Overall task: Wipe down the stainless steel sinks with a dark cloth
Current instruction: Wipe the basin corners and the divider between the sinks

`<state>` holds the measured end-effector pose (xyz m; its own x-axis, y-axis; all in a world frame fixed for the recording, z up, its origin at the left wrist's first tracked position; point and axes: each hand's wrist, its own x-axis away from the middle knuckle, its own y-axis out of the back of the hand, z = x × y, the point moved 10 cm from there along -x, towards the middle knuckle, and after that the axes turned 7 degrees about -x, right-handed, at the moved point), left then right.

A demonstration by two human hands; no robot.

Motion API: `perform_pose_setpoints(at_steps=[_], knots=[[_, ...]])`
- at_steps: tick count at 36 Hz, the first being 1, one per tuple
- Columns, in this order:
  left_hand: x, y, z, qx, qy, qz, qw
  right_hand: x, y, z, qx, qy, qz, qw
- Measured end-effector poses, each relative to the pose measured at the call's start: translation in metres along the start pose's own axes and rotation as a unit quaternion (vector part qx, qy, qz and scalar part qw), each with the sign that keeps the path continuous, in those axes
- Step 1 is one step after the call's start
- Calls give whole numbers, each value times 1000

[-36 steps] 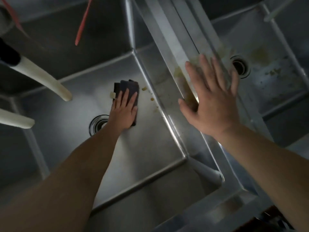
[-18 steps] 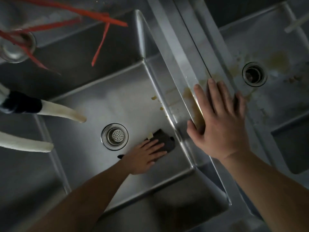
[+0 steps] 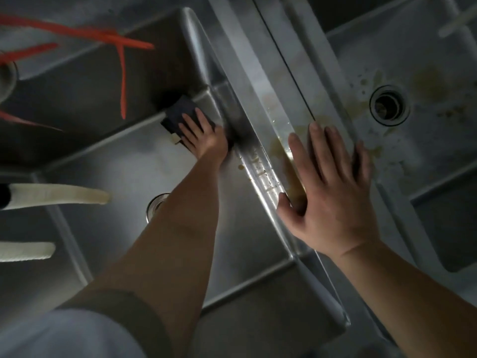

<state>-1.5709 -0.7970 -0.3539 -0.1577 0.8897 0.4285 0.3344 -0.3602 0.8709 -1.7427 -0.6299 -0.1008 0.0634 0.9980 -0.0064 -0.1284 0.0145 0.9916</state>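
1. The right hand [image 3: 333,192] lies flat, fingers straight and spread, on the divider rim [image 3: 260,104] between the two basins, gripping nothing. It rests on or just beside yellowish residue [image 3: 281,148] smeared along the rim; if the person leans weight on it, the palm could slide on the wet steel and pick up the grime.
2. The left forearm crosses the left sink [image 3: 124,164] and hides most of its drain [image 3: 154,202]. Scraps pushed that way would go unseen, so that patch could be missed.
3. Further in, the left hand [image 3: 200,135] presses the dark cloth [image 3: 180,116] with flat fingers into the far corner, where floor meets back wall and divider side. The cloth is pinned, not clenched, so a hard stroke could let the hand slip off or bunch the cloth. A small pale bit at its near edge could be dragged along and smeared.
4. Small brown specks [image 3: 241,166] on the floor near the divider sit outside the cloth's present reach.
5. Farthest, the right sink [image 3: 426,156] looks untouched, with stains around its drain [image 3: 389,104]. Carrying the loaded cloth there unrinsed may only spread dirt.
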Motion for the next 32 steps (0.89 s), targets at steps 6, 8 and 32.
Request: perform_pose_setpoints(at_steps=[6,8,32], knots=[[53,-39,-20,15,-120,61,991,0,-1,1,8,0,5,1000],[74,-53,-10,-21,-152,90,984,0,0,1,6,-2,6,1000],[189,-81,27,-321,-669,142,655,0,-2,1,23,-24,38,999]])
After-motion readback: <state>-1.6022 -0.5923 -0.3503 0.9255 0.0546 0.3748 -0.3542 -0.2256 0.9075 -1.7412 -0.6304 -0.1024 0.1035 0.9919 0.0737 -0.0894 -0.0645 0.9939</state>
